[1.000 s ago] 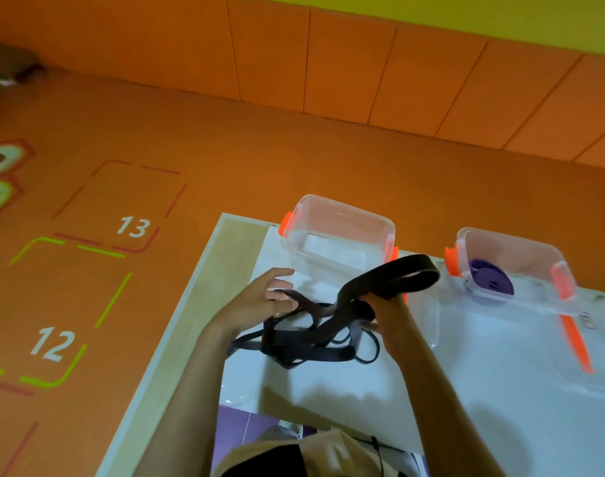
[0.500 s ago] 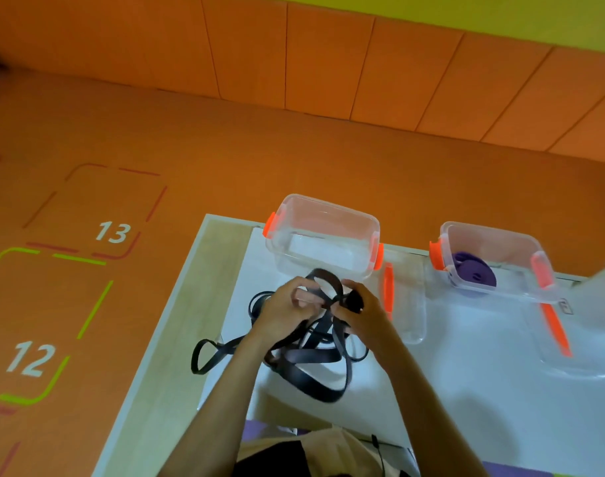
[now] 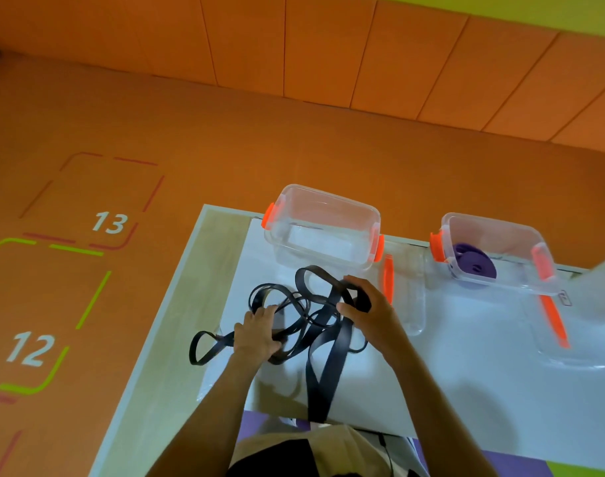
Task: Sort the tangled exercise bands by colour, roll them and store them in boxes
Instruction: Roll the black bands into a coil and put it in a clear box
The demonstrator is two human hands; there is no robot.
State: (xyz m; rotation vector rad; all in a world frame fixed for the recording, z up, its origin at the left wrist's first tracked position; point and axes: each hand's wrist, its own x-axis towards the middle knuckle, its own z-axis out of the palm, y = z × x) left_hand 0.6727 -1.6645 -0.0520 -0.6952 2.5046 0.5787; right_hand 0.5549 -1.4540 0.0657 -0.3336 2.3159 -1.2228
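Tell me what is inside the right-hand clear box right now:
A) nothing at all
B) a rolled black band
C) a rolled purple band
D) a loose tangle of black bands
C: a rolled purple band lies inside the right-hand box, while the black bands are in a tangle out on the table.

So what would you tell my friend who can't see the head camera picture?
Two hands hold a tangle of black exercise bands on a white table: the left hand grips thin loops, the right hand pinches a wide one. Behind them stand an empty clear box and a second clear box with a rolled purple band inside.
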